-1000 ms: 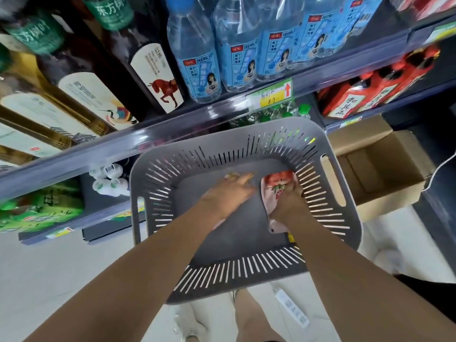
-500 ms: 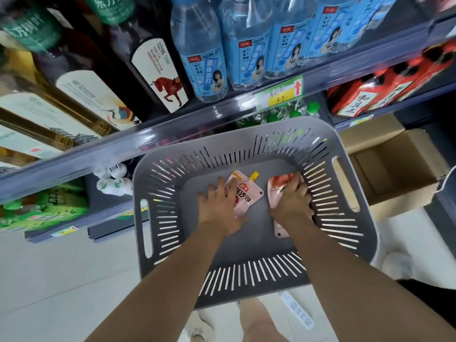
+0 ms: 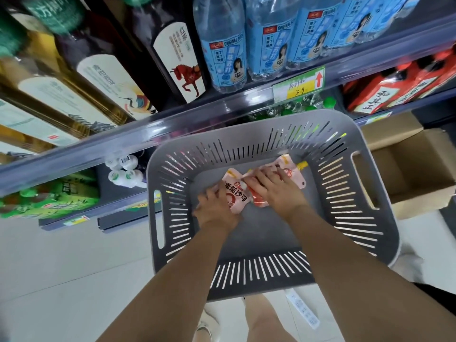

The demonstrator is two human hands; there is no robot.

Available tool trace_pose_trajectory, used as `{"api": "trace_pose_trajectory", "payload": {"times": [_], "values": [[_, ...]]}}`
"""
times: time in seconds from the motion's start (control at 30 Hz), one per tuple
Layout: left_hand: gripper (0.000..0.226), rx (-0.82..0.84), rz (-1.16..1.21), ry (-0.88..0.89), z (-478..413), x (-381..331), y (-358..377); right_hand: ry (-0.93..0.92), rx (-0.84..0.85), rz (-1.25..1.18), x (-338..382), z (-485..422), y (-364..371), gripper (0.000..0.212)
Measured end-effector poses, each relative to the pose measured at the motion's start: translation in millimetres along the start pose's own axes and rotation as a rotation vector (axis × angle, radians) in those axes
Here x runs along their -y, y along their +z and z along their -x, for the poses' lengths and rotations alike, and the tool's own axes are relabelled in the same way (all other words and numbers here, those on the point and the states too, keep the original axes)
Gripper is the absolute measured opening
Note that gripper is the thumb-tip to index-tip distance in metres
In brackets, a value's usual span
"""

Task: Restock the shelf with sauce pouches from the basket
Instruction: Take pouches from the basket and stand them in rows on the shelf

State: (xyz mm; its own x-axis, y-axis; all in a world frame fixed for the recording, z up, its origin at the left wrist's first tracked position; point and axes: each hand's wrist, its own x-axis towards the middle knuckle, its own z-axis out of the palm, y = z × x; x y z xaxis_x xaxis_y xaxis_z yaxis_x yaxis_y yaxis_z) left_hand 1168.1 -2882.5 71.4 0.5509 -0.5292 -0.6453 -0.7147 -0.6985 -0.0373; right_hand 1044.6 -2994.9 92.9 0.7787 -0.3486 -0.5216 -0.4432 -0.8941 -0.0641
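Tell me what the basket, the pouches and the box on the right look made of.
Basket: grey moulded plastic, matte; slotted walls and cut-out handles in one piece.
Pouches: probably soft plastic film, slightly glossy; printed, creased under the left hand and right hand, one with a yellow spout.
Box: plain brown cardboard, dull, with open folded flaps.
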Motion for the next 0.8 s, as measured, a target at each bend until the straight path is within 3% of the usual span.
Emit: {"api": "trace_pose_trajectory", "payload": {"times": [0.07, 0.2, 0.33, 0.47, 0.63, 0.73, 0.8], "values": [[0.104, 0.035, 0.030, -0.052, 0.7, -1.3, -2.5, 0.018, 0.020, -0.077, -2.0, -0.4, -4.4, 0.069], [0.105, 0.146, 0.007, -0.221, 0.1, -6.8, -5.8, 0.361, -0.100, -0.531, 6.6, -7.7, 2.5, 0.051], [0.110, 0.143, 0.031, -0.276, -2.4, -2.6, -4.3, 0.481, -0.162, -0.594, 11.5, -10.1, 12.7, 0.046], [0.108, 0.080, 0.017, -0.165, -2.1, -4.5, 2.0, 0.463, -0.015, -0.590, 18.8, -17.2, 9.7, 0.072], [0.103, 0.076, 0.111, -0.139, -2.9, -2.2, 5.9, 0.351, 0.046, -0.607, 15.0, -19.0, 12.2, 0.058], [0.102, 0.082, 0.135, -0.151, -4.5, -4.1, 3.6, 0.172, 0.186, -0.444, -0.9, 1.9, 21.3, 0.063], [0.103, 0.088, 0.164, -0.170, -4.6, -5.6, 2.4, 0.198, 0.170, -0.435, -6.7, 11.8, 24.3, 0.070]]}}
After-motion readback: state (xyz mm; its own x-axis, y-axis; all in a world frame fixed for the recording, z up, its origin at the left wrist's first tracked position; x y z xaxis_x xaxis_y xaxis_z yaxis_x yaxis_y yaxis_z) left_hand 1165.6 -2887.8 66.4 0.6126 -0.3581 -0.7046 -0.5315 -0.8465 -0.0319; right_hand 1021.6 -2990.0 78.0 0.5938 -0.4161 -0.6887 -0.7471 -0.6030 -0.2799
